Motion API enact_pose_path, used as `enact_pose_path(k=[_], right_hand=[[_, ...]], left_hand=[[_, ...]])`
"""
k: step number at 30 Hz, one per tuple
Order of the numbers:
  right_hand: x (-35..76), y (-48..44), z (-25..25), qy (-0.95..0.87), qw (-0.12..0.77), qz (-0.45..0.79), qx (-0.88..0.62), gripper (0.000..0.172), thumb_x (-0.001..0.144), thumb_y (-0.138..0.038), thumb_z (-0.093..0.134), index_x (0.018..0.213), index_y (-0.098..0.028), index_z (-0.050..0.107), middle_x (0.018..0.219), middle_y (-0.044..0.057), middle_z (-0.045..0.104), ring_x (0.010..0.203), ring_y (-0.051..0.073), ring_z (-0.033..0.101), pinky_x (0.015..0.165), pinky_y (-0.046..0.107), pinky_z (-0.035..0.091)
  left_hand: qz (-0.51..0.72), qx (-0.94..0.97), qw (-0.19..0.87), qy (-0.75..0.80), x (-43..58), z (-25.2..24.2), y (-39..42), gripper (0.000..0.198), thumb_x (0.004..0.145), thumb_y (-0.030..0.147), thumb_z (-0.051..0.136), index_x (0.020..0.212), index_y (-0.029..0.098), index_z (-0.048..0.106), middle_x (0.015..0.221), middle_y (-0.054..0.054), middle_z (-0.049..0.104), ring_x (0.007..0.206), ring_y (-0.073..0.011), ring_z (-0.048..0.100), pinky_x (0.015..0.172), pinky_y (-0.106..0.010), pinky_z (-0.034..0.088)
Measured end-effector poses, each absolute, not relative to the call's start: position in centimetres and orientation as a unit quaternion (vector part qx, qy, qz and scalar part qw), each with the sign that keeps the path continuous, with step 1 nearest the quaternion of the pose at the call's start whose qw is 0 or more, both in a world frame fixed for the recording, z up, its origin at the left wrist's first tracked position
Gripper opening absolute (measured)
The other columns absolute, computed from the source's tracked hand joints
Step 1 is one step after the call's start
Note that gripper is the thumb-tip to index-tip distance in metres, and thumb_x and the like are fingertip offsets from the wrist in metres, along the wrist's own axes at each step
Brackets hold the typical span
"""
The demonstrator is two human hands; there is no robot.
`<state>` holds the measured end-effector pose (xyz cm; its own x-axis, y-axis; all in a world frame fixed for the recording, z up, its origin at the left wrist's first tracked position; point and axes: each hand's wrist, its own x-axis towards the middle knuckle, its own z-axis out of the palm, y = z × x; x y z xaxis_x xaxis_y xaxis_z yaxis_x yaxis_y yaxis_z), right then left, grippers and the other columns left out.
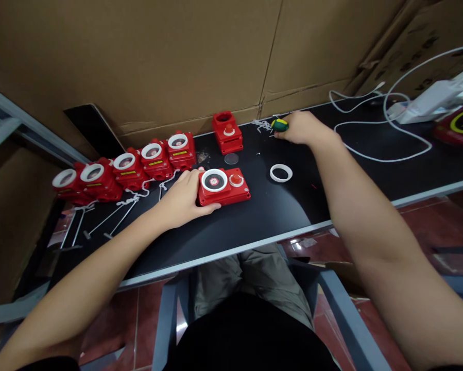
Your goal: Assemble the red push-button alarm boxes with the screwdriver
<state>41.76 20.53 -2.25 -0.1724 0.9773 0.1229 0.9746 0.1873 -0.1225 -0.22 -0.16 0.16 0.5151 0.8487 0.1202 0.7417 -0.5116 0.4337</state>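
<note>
Red box (223, 187) with a white-ringed dial and red button lies flat on the black table (254, 242), mid-depth, well back from the front edge. Left hand (183, 198) grips its left end, fingers curled over the top, thumb along the near side. Right hand (298, 128) is closed in a fist around a green-yellow tool handle (279, 124), far back near the cardboard wall (177, 62).

A loose white ring (281, 172) sits right of the box, apart from it, with bare tabletop all round. An open red housing (227, 132) stands behind the box against the wall, a clear disc (231, 158) between them. A row of red units (126, 167) runs left along the wall and crowds that side. A white cable (386, 139) loops over the right end. Clear room lies between box and front edge.
</note>
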Motion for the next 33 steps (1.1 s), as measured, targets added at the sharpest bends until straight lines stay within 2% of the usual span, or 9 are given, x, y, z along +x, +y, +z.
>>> enact_pose_path(k=[5, 8, 14, 19, 24, 28, 33], right_hand=[[40.8, 20.3, -1.9, -0.735, 0.075, 0.008, -0.674, 0.038, 0.093, -0.053, 0.087, 0.111, -0.02, 0.082, 0.103, 0.017, 0.079, 0.115, 0.043, 0.077, 0.1, 0.051, 0.058], [40.4, 20.0, -1.6, -0.735, 0.079, 0.012, -0.674, 0.036, 0.09, -0.051, 0.091, 0.109, -0.022, 0.081, 0.101, 0.015, 0.079, 0.111, 0.041, 0.076, 0.1, 0.049, 0.059], [39.5, 19.1, -1.4, -0.744, 0.094, 0.007, -0.661, 0.03, 0.094, -0.047, 0.084, 0.109, -0.021, 0.082, 0.105, 0.015, 0.082, 0.106, 0.037, 0.076, 0.097, 0.047, 0.057], [38.9, 18.7, -1.2, -0.754, 0.095, 0.014, -0.65, 0.032, 0.093, -0.046, 0.083, 0.112, -0.02, 0.084, 0.109, 0.017, 0.084, 0.111, 0.039, 0.076, 0.098, 0.046, 0.057], [38.6, 18.3, -0.7, -0.767, 0.095, 0.02, -0.634, 0.036, 0.092, -0.039, 0.08, 0.122, -0.02, 0.085, 0.12, 0.019, 0.084, 0.122, 0.042, 0.076, 0.105, 0.048, 0.057], [38.1, 17.9, -0.5, -0.774, 0.093, 0.022, -0.626, 0.038, 0.089, -0.033, 0.08, 0.123, -0.017, 0.085, 0.122, 0.018, 0.084, 0.119, 0.041, 0.077, 0.105, 0.048, 0.057], [37.5, 17.7, -0.5, -0.775, 0.08, 0.018, -0.627, 0.037, 0.087, -0.033, 0.081, 0.119, -0.015, 0.086, 0.114, 0.017, 0.085, 0.11, 0.039, 0.077, 0.099, 0.046, 0.057]], left_hand=[[0.162, 0.854, 0.169, 0.465, -0.1, 0.1, -0.1, 0.088, 0.094, 0.064, 0.091, 0.158, 0.013, 0.058, 0.151, -0.022, 0.072, 0.144, -0.0464, 0.069, 0.129, -0.065, 0.057], [0.163, 0.852, 0.168, 0.467, -0.1, 0.1, -0.2, 0.088, 0.094, 0.064, 0.09, 0.158, 0.015, 0.058, 0.151, -0.022, 0.072, 0.143, -0.047, 0.069, 0.128, -0.067, 0.058], [0.157, 0.85, 0.171, 0.473, -0.1, 0.3, -0.3, 0.086, 0.093, 0.066, 0.09, 0.156, 0.016, 0.06, 0.15, -0.022, 0.073, 0.143, -0.0481, 0.069, 0.128, -0.068, 0.058], [0.161, 0.851, 0.17, 0.47, -0.1, 0.3, -0.3, 0.085, 0.094, 0.065, 0.09, 0.157, 0.016, 0.059, 0.151, -0.021, 0.072, 0.145, -0.0477, 0.069, 0.129, -0.067, 0.058], [0.16, 0.853, 0.168, 0.468, -0.1, 0.3, -0.3, 0.083, 0.095, 0.065, 0.09, 0.155, 0.017, 0.059, 0.151, -0.021, 0.072, 0.144, -0.0469, 0.069, 0.129, -0.066, 0.058], [0.151, 0.852, 0.163, 0.474, -0.1, 0.4, -0.3, 0.084, 0.095, 0.065, 0.089, 0.156, 0.016, 0.059, 0.151, -0.022, 0.072, 0.142, -0.0468, 0.069, 0.128, -0.067, 0.058], [0.152, 0.852, 0.167, 0.472, -0.1, 0.5, -0.3, 0.084, 0.094, 0.066, 0.089, 0.155, 0.017, 0.06, 0.149, -0.021, 0.072, 0.142, -0.0472, 0.069, 0.128, -0.067, 0.058]])
